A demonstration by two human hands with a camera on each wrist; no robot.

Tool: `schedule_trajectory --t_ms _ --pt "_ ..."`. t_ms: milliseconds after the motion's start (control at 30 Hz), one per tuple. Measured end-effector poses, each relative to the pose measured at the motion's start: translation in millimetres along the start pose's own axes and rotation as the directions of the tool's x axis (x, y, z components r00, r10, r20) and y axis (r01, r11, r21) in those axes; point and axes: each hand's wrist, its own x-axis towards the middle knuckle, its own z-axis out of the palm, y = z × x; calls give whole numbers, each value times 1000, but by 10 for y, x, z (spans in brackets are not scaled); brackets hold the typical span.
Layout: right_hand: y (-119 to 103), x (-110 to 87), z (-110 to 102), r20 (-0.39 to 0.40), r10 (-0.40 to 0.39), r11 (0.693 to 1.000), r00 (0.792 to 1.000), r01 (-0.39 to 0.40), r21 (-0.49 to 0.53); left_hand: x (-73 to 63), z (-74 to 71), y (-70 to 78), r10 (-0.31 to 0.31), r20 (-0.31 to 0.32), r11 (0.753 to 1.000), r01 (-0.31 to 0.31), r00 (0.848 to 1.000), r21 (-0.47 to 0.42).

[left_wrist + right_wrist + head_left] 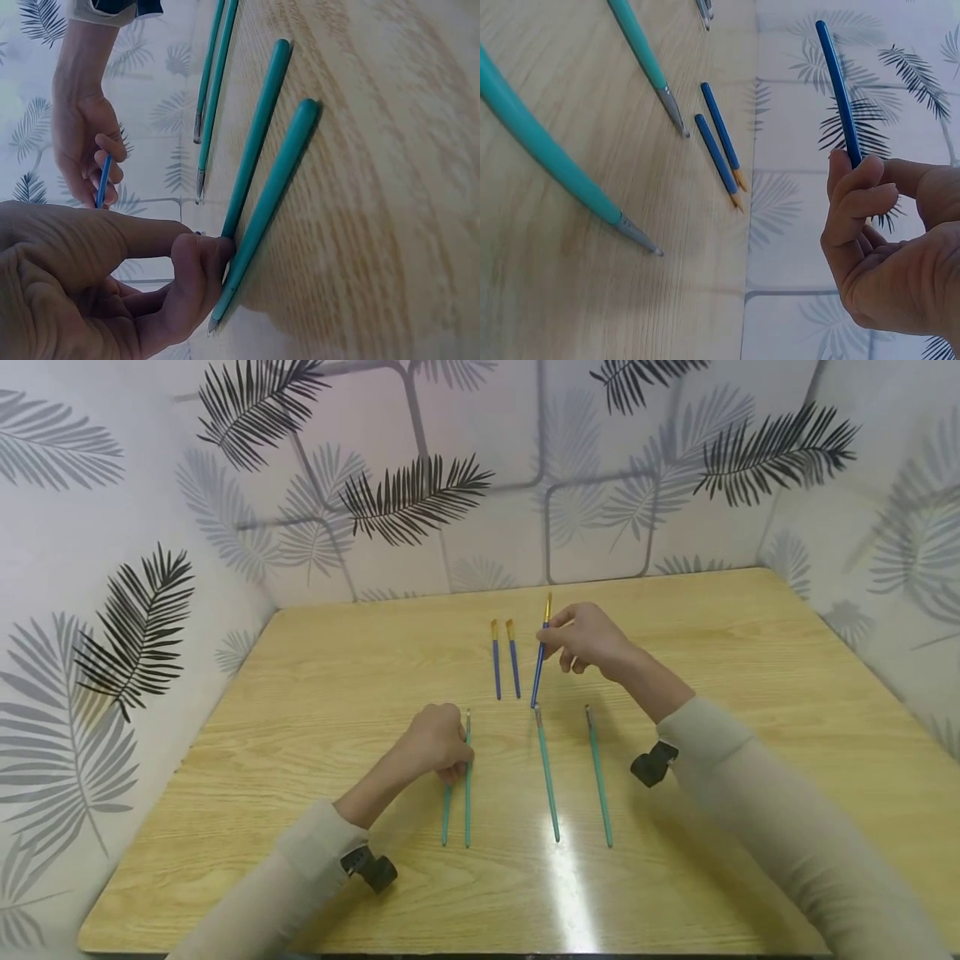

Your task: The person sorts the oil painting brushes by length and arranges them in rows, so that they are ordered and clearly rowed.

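Note:
My left hand (437, 742) is low over the left pair of teal paintbrushes and pinches the right-hand one (468, 802) between thumb and fingers. The other teal brush (274, 187) of that pair lies beside it, its upper part covered by the hand in the head view. Above the table, my right hand (587, 639) grips a blue paintbrush (838, 82) by thumb and fingertips, its golden ferrule and bristles pointing toward the wall. Two more blue paintbrushes (506, 664) lie side by side to the left of that hand, bristles away from me.
Two teal brushes, a nearer-centre one (548, 777) and one farther right (598, 781), lie spaced apart on the wooden table (300, 693). Leaf-patterned wall covering (495, 552) stands behind the table's back edge. Each wrist carries a small black camera (654, 764).

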Motion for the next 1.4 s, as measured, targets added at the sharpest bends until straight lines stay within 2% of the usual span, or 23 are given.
schedule_trajectory --t_ms 233,500,667,833,1033,1400 --pt "47 150 -82 -44 -19 999 999 20 26 -27 -44 -32 22 -2 999 -22 1000 25" --pt "80 238 -122 -70 -22 1000 997 23 19 -53 -56 -95 71 1 997 -71 997 8" --pt "65 272 -116 -72 -15 1000 997 17 20 -71 -51 -88 74 -10 997 -74 997 -1" --pt "74 308 -84 -67 -6 1000 998 6 7 -117 -112 -45 85 -38 996 -84 996 16" --pt "111 363 -35 -40 25 1000 999 -26 -13 -170 -209 -13 62 -46 998 -62 997 -16" --pt "184 481 64 -64 74 996 995 -76 -41 -150 -167 -90 48 -41 999 -48 998 8"
